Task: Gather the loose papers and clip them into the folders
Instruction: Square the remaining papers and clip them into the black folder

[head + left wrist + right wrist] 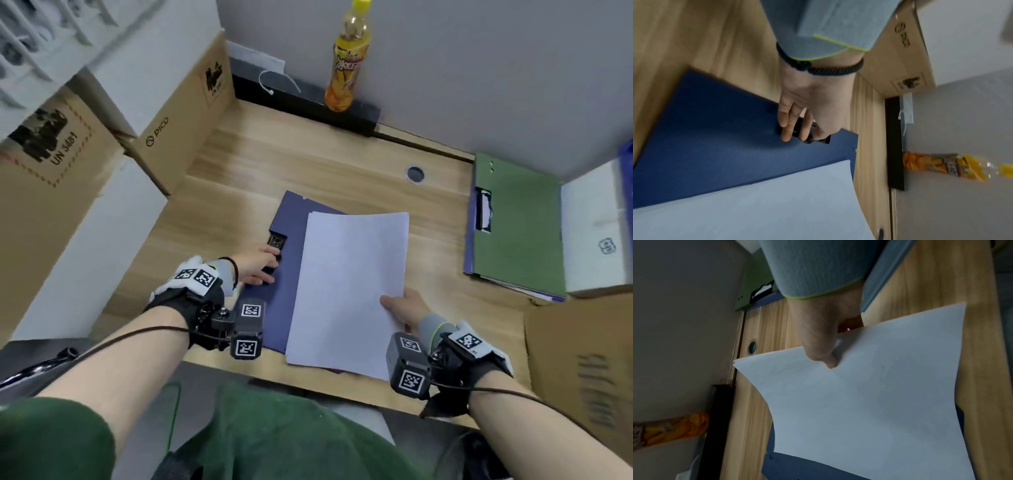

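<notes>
A dark blue folder [286, 236] [715, 133] [803, 467] lies open on the wooden desk [308, 161]. Its black clip [276, 242] [819, 139] sits at the left edge, and my left hand [262, 265] [807, 116] grips it with curled fingers. My right hand [404, 305] [822, 344] pinches the near right edge of a stack of white papers [349, 287] [760, 203] [875, 394], thumb on top, holding it over the folder. The papers' left edge is beside the clip, apart from it.
A green folder [513, 222] [754, 285] with its own clip lies on another blue one at the right, beside a white box [596, 229]. Cardboard boxes [178, 113] stand at left and right. An orange drink bottle [347, 58] stands at the back wall. A cable hole [415, 174] lies mid-desk.
</notes>
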{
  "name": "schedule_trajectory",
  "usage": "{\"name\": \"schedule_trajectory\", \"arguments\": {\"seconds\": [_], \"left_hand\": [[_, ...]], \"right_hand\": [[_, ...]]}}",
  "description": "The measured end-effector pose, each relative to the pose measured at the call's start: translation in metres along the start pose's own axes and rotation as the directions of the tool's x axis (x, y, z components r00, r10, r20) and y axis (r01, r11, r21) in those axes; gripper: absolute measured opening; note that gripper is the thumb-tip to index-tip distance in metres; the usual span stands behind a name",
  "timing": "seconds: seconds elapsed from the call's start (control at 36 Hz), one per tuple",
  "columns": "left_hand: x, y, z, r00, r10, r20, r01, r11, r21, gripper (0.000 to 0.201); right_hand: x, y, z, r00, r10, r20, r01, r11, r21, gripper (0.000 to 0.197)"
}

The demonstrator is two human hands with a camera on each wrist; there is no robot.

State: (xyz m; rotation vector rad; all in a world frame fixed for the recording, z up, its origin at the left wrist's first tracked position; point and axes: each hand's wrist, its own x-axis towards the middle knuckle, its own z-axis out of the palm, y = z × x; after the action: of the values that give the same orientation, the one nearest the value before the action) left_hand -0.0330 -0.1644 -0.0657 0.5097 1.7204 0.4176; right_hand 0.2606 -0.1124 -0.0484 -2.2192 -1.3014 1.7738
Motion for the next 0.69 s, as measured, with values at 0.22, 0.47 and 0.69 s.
{"name": "schedule_trajectory", "arguments": {"seconds": [0.22, 0.47, 0.69], "left_hand": [[0.001, 0.03, 0.068, 0.979, -0.002, 0.203, 0.007, 1.0, -0.025, 0.034], [0.0, 0.038, 0.098, 0.944, -0.025, 0.33, 0.035, 0.999, -0.025, 0.029], [-0.005, 0.048, 0.122, 0.938, 0.0, 0.346, -0.026, 0.997, 0.073, 0.032]], "right_hand": [[0.004, 0.035, -0.031, 0.987, 0.08, -0.142, -0.053, 0.981, 0.185, 0.038], [-0.004, 0.055, -0.06, 0.971, 0.114, -0.212, -0.014, 0.905, 0.426, 0.034], [-0.014, 0.048, -0.077, 0.961, 0.119, -0.248, -0.038, 0.95, 0.309, 0.034]]}}
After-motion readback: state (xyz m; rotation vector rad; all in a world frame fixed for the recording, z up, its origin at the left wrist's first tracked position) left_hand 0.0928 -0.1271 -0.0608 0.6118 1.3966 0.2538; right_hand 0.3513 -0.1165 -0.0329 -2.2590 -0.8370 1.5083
